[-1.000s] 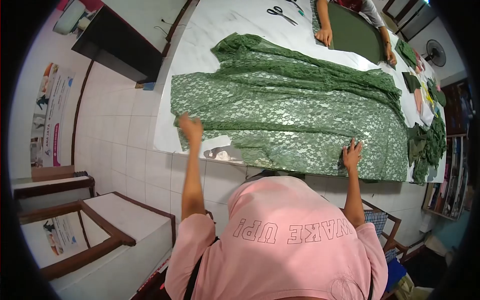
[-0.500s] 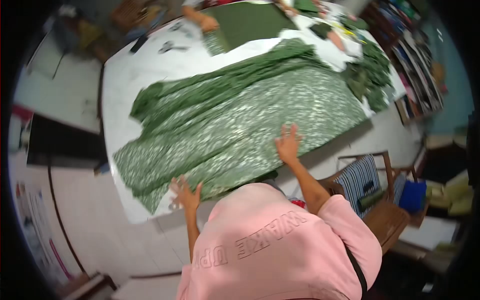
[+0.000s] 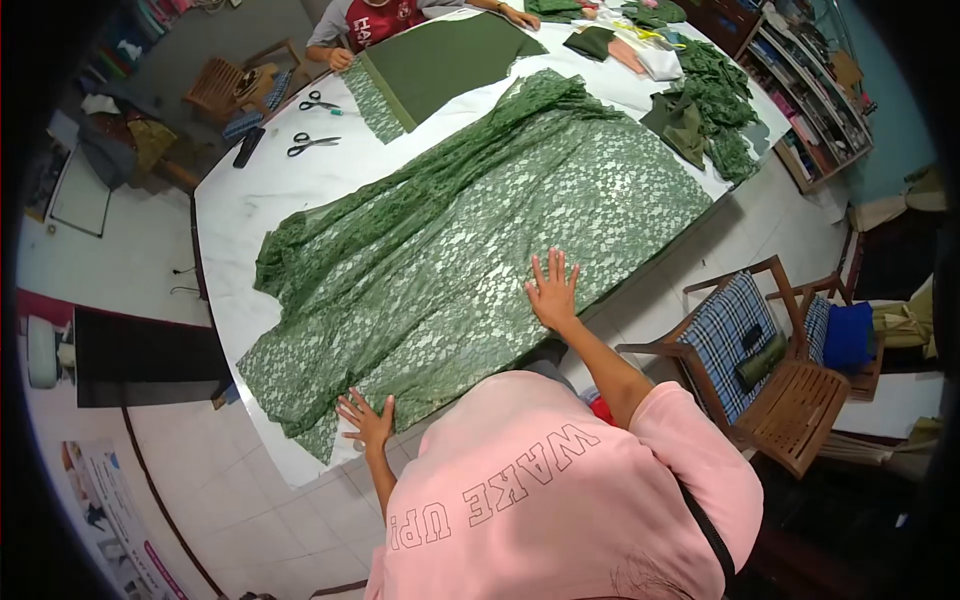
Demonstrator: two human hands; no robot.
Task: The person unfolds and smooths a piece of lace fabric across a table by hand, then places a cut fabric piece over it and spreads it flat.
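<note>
Green floral lace fabric (image 3: pixel 470 270) lies spread over the white table (image 3: pixel 235 215), with its far side gathered in folds. My left hand (image 3: pixel 368 422) rests at the lace's near left edge, fingers spread, with nothing held. Flat on the lace near the table's front edge is my right hand (image 3: pixel 553 292), its fingers spread too. Beyond the lace, a co-worker in a red and grey shirt (image 3: pixel 378 22) has both hands at a plain dark green cloth (image 3: pixel 450 60) with a lace strip beside it.
Two pairs of scissors, one nearer (image 3: pixel 312 145) and one farther (image 3: pixel 318 102), and a black object (image 3: pixel 249 148) lie at the back left. Crumpled green fabric (image 3: pixel 715 100) is at the right end. A wooden chair (image 3: pixel 790 415) stands right of me.
The view has swung, so the table appears rotated. My left hand has come down at the lace's near edge, closer to my body. My right hand remains spread on the lace.
</note>
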